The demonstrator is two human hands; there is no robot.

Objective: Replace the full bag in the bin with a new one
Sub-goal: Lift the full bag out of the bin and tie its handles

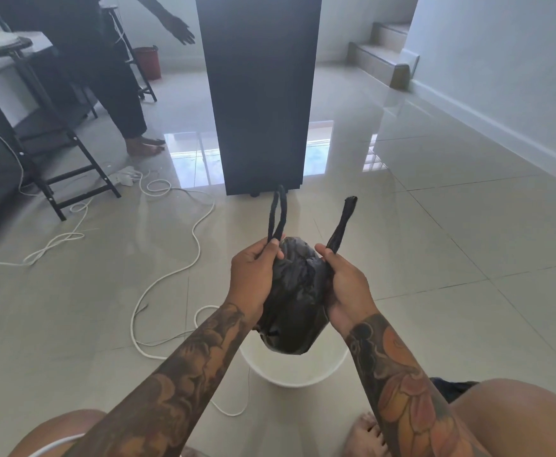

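Observation:
A full black bag [298, 291] hangs in the air just above a white bin [294, 366] that stands on the floor between my knees. My left hand [253, 278] grips the bag's left handle loop, which sticks up past my fingers. My right hand [344, 282] grips the bag's right handle, a twisted strip pointing up and to the right. The bag bulges between both palms and hides most of the bin's inside. The bin's visible rim and wall show bare white.
A tall black cabinet [260, 94] stands straight ahead. White cables [171, 275] loop over the tiled floor to the left. Another person [118, 77] stands at the back left by a black-framed table [49, 153]. Steps [382, 57] rise at the back right. A red bucket [148, 62] sits behind.

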